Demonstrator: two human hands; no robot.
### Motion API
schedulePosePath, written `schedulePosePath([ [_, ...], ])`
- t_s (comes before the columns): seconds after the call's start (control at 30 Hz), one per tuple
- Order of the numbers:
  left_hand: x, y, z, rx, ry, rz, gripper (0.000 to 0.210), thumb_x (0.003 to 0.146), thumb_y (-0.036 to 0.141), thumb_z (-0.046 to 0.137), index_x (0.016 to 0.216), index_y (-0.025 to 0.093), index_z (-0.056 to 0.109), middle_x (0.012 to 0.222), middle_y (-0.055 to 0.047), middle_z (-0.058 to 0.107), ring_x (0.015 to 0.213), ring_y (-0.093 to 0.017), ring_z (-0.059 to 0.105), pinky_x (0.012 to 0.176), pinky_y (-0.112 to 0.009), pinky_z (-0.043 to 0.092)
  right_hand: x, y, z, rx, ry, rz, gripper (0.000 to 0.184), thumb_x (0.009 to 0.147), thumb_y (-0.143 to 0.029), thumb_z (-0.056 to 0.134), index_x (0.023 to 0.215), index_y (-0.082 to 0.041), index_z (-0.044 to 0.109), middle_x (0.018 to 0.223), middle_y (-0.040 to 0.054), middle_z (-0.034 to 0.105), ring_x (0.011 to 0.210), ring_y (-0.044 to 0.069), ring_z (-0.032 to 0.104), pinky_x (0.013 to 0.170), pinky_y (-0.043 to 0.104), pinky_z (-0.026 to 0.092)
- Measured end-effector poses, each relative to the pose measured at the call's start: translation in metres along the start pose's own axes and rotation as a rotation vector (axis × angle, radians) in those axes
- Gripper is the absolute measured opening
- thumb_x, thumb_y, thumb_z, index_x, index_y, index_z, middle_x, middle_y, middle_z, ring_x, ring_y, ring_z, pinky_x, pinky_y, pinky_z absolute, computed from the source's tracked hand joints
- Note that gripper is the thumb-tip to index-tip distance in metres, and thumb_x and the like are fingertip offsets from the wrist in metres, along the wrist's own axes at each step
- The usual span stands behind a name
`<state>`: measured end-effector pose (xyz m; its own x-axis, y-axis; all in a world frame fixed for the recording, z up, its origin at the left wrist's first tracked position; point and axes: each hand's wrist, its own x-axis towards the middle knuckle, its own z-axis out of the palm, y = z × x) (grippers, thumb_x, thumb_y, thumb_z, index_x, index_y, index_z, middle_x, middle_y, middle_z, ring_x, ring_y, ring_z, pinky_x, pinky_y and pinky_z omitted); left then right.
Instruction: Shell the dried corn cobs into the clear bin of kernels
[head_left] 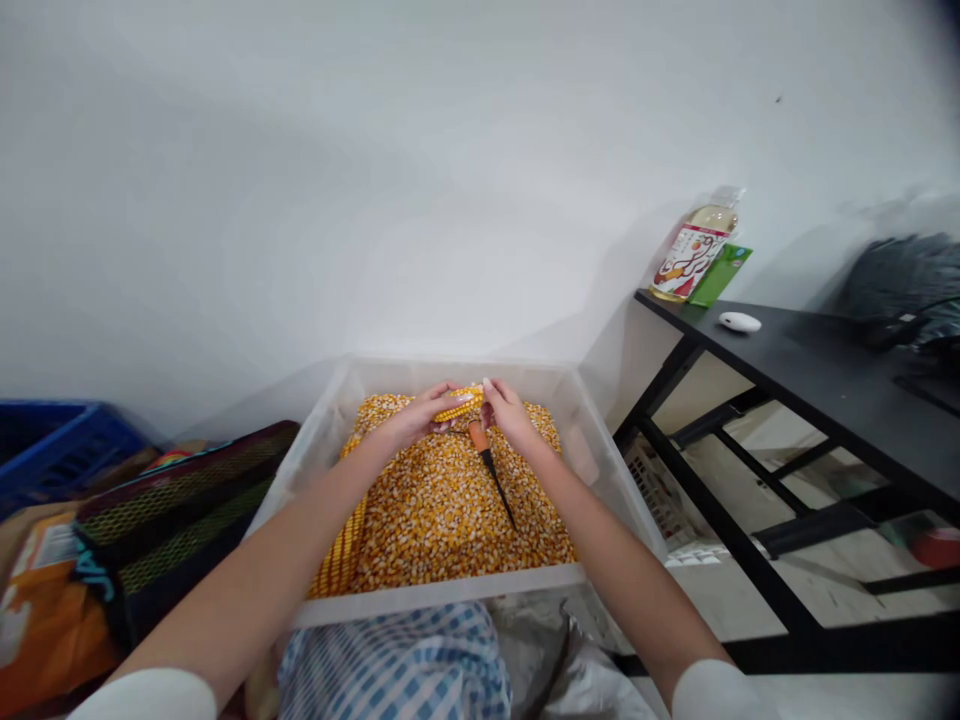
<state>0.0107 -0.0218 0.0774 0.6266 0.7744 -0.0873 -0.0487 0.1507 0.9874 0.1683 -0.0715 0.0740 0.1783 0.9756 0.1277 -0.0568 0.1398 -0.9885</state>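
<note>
An ear of corn is held between my two hands above a bed of loose kernels. My left hand wraps round the ear's left part, fingers closed on it. At its right end, the fingers of my right hand are closed on the tip. Just below the hands lies a screwdriver-like tool with an orange and black handle and a dark shaft slanting down to the right. More whole ears of corn rest along the left side of the white plastic bin, partly hidden by my left forearm.
A black table stands at right, bearing a bottle, a green packet and a small white object. At left are a blue crate, a dark mesh bag and an orange package. A white wall rises behind the bin.
</note>
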Motion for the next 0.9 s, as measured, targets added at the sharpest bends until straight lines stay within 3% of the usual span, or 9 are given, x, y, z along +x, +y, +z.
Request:
schedulePosePath([
  [0.2,0.0,0.002,-0.003,0.137,0.008,-0.001,0.044,0.061,0.041,0.074,0.097,0.022,0.056,0.085,0.0,0.059,0.064,-0.009,0.054,0.051,-0.017,0.039,0.001,0.0,-0.001,-0.08,0.017,0.02,0.04,0.076,-0.059,0.051,0.08,-0.02,0.054,0.044,-0.0087,0.048,0.035,0.008,0.046,0.037,0.018,0.036],
  [0.33,-0.001,0.002,-0.004,0.082,-0.013,-0.014,0.042,0.065,0.042,0.071,0.097,0.021,0.055,0.077,0.0,0.057,0.059,-0.009,0.051,0.049,-0.017,0.037,0.0,-0.002,-0.002,0.019,-0.015,0.043,0.041,0.078,-0.059,0.049,0.083,-0.019,0.057,0.048,-0.0071,0.052,0.038,0.009,0.047,0.038,0.02,0.038],
  [0.47,-0.001,0.001,-0.004,-0.027,-0.017,0.01,0.035,0.069,0.042,0.068,0.093,0.021,0.055,0.078,0.0,0.055,0.06,-0.007,0.051,0.051,-0.017,0.038,-0.001,0.001,0.0,-0.004,-0.031,-0.046,0.036,0.077,-0.053,0.055,0.093,-0.021,0.06,0.054,-0.0063,0.055,0.043,0.009,0.05,0.042,0.021,0.041],
  [0.6,-0.001,0.002,-0.002,0.004,-0.031,0.006,0.035,0.07,0.042,0.068,0.095,0.021,0.055,0.075,0.001,0.055,0.057,-0.007,0.05,0.047,-0.015,0.032,-0.001,0.011,0.0,-0.035,0.038,-0.128,0.035,0.08,-0.053,0.051,0.087,-0.021,0.062,0.051,-0.0062,0.053,0.04,0.008,0.046,0.042,0.02,0.038],
  [0.8,-0.001,0.006,0.002,0.053,-0.059,-0.003,0.04,0.067,0.04,0.07,0.099,0.023,0.054,0.075,0.002,0.056,0.057,-0.008,0.051,0.051,-0.018,0.037,0.004,0.009,-0.001,0.041,0.142,-0.002,0.044,0.082,-0.06,0.04,0.084,-0.019,0.057,0.049,-0.0041,0.054,0.038,0.012,0.049,0.04,0.024,0.04],
  [0.9,-0.001,0.006,0.007,0.088,-0.05,0.011,0.044,0.066,0.041,0.071,0.102,0.023,0.053,0.081,0.001,0.058,0.06,-0.008,0.053,0.052,-0.018,0.037,0.004,0.003,-0.003,-0.011,0.124,0.041,0.048,0.078,-0.063,0.043,0.08,-0.018,0.059,0.058,-0.0013,0.057,0.044,0.011,0.052,0.042,0.024,0.043],
])
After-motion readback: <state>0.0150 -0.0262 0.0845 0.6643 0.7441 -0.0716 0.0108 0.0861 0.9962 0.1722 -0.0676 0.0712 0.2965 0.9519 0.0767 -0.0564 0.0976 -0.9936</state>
